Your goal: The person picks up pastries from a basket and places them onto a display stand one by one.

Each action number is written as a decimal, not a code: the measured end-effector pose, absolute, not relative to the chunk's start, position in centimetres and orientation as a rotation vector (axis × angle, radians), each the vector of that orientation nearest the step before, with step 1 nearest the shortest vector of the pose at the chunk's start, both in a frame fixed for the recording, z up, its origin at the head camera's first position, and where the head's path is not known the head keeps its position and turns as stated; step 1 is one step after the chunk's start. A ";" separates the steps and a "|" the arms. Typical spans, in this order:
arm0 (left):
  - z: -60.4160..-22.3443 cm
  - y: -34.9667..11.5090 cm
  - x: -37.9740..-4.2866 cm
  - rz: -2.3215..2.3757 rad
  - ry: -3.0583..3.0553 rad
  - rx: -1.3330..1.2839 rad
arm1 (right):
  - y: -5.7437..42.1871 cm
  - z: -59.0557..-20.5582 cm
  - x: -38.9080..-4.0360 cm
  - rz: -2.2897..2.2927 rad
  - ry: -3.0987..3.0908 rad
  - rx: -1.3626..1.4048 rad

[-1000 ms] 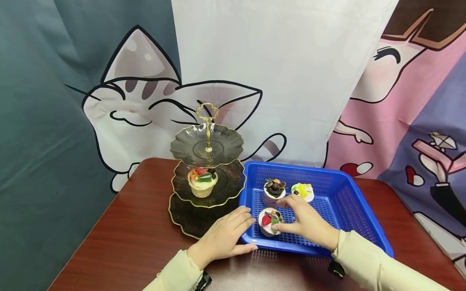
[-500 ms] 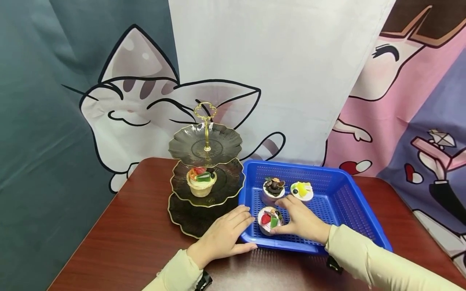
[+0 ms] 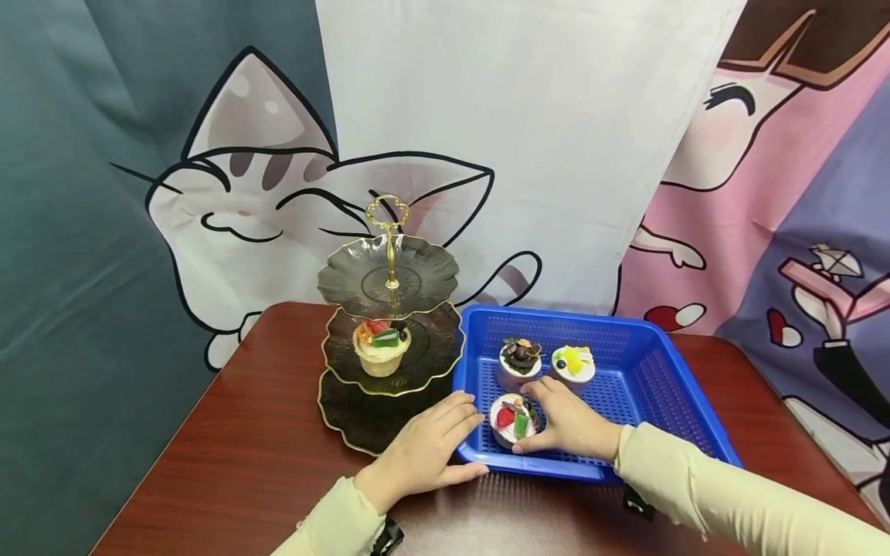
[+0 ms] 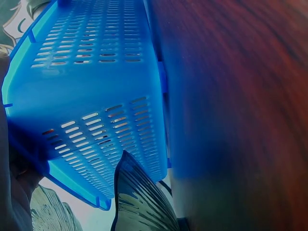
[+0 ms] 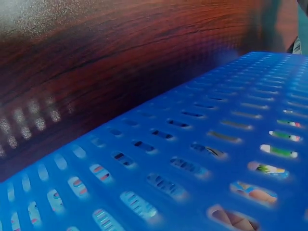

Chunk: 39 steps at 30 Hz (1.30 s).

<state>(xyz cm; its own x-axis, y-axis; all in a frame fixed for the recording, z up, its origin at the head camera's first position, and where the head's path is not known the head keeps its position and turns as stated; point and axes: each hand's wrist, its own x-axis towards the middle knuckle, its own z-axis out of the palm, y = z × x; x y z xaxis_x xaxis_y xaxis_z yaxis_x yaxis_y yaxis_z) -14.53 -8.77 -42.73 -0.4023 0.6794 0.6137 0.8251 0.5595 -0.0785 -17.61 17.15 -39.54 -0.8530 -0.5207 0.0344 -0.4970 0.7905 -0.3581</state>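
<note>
In the head view, my right hand [image 3: 572, 421] reaches into the blue plastic basket [image 3: 684, 394]. Its thumb and fingers hold the right side of a cupcake [image 3: 505, 419] topped with a strawberry and green fruit. Behind that one stand a chocolate-topped cupcake [image 3: 520, 367] and a yellow-fruit cupcake [image 3: 573, 363]. My left hand [image 3: 427, 444] rests on the basket's near left corner, fingers fairly straight on the rim and thumb extended. The left wrist view shows the basket's perforated wall [image 4: 86, 91]. Only slivers of the right hand show through the slots in the right wrist view.
A three-tier dark cake stand [image 3: 389, 274] with gold edges stands left of the basket, close to my left hand. On its middle tier sits a fruit cupcake [image 3: 381, 349]. The reddish wooden table [image 3: 229, 448] ends before a printed cloth backdrop [image 3: 542, 139].
My right hand has moved slightly left, and its fingers have come closer round the strawberry cupcake. More of the yellow-fruit cupcake's cup shows. My left hand stays at the basket corner.
</note>
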 end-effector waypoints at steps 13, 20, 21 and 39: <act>-42.6 -8.7 -14.3 -0.327 -2.220 -1.190 | 17.2 -40.1 -18.0 -0.536 2.891 -0.899; -42.7 -8.7 -14.4 -0.322 -2.220 -1.187 | 17.1 -40.0 -18.1 -0.544 2.892 -0.896; -42.7 -8.7 -14.4 -0.320 -2.218 -1.187 | 17.1 -39.9 -18.1 -0.542 2.893 -0.894; -42.8 -8.8 -14.3 -0.312 -2.213 -1.188 | 17.2 -39.6 -18.0 -0.513 2.995 -0.843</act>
<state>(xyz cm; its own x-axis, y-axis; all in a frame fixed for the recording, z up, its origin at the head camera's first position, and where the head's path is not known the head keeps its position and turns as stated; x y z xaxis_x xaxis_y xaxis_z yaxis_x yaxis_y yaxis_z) -14.33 -8.80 -42.83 -0.4186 0.6760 0.6064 0.8174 0.5714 -0.0726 -17.98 17.15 -39.59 -0.8571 -0.5056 0.0983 -0.5095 0.8042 -0.3059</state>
